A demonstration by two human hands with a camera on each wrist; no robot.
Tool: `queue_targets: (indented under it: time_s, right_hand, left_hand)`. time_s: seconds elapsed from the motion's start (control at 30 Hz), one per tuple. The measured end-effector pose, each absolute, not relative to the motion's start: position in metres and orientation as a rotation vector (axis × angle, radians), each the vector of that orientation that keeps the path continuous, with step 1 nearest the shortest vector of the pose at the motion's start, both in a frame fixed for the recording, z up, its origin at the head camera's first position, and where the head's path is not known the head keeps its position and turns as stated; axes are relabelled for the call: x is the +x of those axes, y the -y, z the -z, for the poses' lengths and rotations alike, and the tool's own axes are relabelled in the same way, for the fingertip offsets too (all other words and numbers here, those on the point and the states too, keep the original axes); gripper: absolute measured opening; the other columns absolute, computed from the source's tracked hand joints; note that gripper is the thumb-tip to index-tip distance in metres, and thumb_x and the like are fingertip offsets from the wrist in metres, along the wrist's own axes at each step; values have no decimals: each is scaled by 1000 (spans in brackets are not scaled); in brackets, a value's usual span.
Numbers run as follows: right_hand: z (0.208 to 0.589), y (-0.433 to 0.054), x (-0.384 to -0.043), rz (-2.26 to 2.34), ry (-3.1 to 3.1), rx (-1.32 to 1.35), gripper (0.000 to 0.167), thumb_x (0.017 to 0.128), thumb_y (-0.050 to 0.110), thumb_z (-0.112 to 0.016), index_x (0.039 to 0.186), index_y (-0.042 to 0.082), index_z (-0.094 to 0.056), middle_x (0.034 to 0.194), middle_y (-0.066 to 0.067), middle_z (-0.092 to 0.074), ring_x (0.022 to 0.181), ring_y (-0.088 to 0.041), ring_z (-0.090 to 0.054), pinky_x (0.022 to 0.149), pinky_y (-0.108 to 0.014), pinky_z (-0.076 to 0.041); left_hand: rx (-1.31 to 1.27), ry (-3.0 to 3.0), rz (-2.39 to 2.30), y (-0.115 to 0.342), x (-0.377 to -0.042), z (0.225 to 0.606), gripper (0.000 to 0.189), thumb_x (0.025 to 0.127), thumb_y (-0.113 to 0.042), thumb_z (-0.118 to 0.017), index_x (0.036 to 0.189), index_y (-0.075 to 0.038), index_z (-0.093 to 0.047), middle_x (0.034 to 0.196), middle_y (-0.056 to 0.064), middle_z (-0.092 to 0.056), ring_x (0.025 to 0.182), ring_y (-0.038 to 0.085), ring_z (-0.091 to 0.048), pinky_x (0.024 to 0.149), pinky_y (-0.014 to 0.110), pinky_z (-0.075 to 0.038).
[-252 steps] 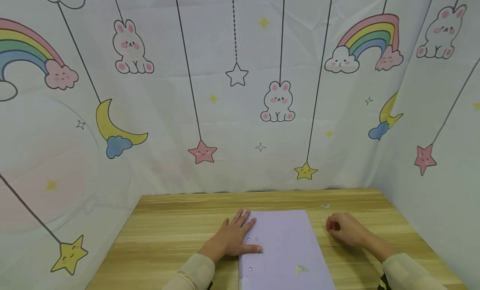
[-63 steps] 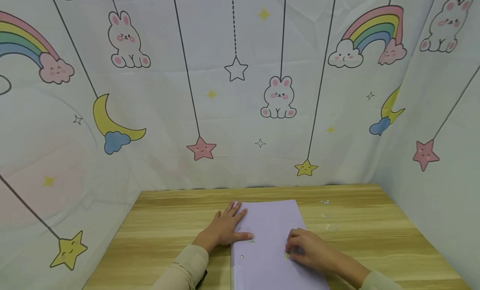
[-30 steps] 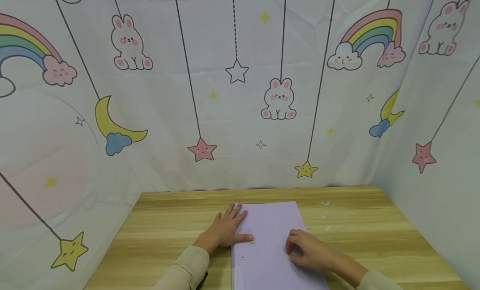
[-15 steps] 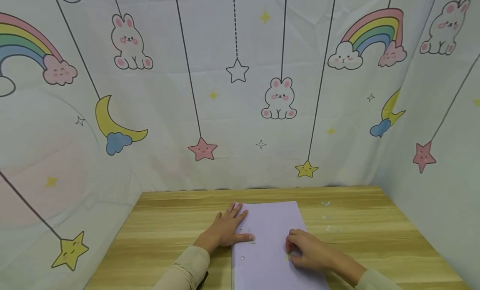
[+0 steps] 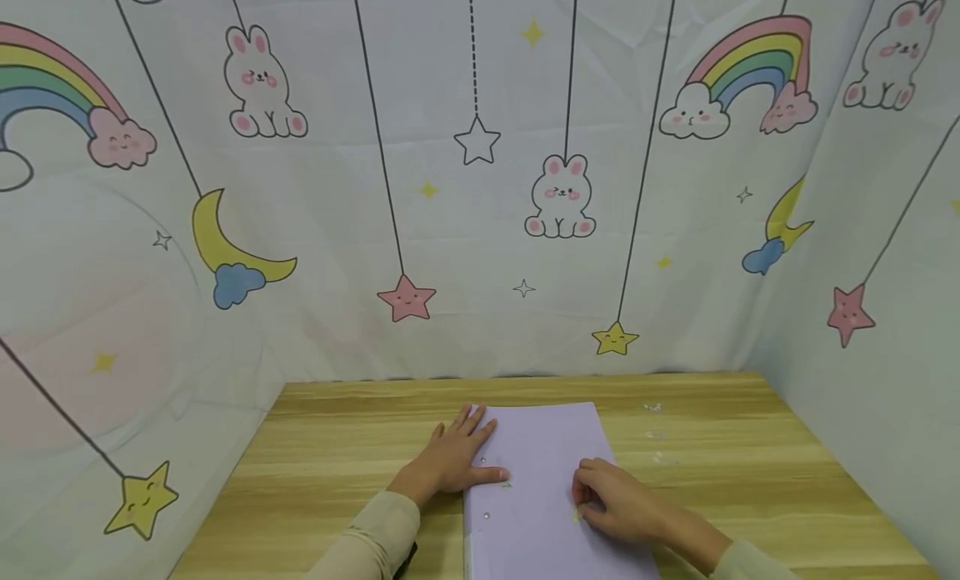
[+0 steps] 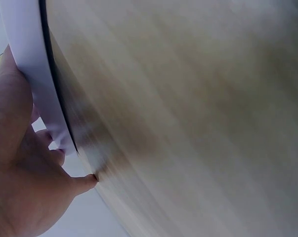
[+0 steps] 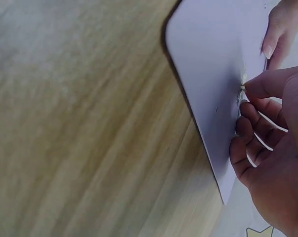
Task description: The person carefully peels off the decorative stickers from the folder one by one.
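Two hands (image 5: 452, 462) (image 5: 618, 498) on folder (image 5: 540, 447), formerly one

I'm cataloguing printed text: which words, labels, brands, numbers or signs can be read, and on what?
None can be read.
Flat lilac rectangular folder: no readable lettering; the small yellow-green decoration at the right hand is too small to tell.
White cartoon-printed fabric backdrop: pictures only, no words.
Small pale pieces on the wood-grain table: too small to tell.

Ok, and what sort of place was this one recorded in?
Probably a small indoor booth set up for recording. Creased, cartoon-printed fabric closes off the back and both sides of a wood-grain table, on which lies what looks like a lilac folder.
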State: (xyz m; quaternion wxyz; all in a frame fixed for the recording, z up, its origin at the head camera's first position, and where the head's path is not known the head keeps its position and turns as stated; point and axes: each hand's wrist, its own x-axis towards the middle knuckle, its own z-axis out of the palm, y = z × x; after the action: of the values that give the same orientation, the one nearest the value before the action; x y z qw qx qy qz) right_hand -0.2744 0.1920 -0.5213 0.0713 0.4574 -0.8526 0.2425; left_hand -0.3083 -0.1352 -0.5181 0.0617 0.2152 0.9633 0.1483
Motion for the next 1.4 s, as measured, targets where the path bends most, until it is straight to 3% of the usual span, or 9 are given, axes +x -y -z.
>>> queue_targets:
  time_s: [0.57,0.93,1.4]
  right_hand:
    - [522,-195,-275,-790,2546,1390,30,83,1,-79,91,22,-59,89,15,-51,84,2,-47,72,-21,-46]
    - [517,-199,-275,-956,2490,1426,26,85,-3,-78,91,16,-62,88,13,-60,82,0,-57,71,-23,-53]
    - [515,-203,-273,-1091,2592,1378,20,91,-2,-73,91,15,-63,85,16,-60,77,4,-55,66,-22,-51]
  left_hand:
    - [649,-2907,-442,135,-309,517,99,94,-78,-57,167,-15,-35,177,12,-16,163,35,-8,122,71,-19]
    - [657,-2903,-448,135,-307,515,98,95,-75,-60,167,-14,-35,177,13,-16,163,37,-8,121,72,-20]
    - [668,-2907,-453,136,-307,515,98,95,-74,-61,167,-12,-36,176,15,-18,163,38,-10,121,72,-20]
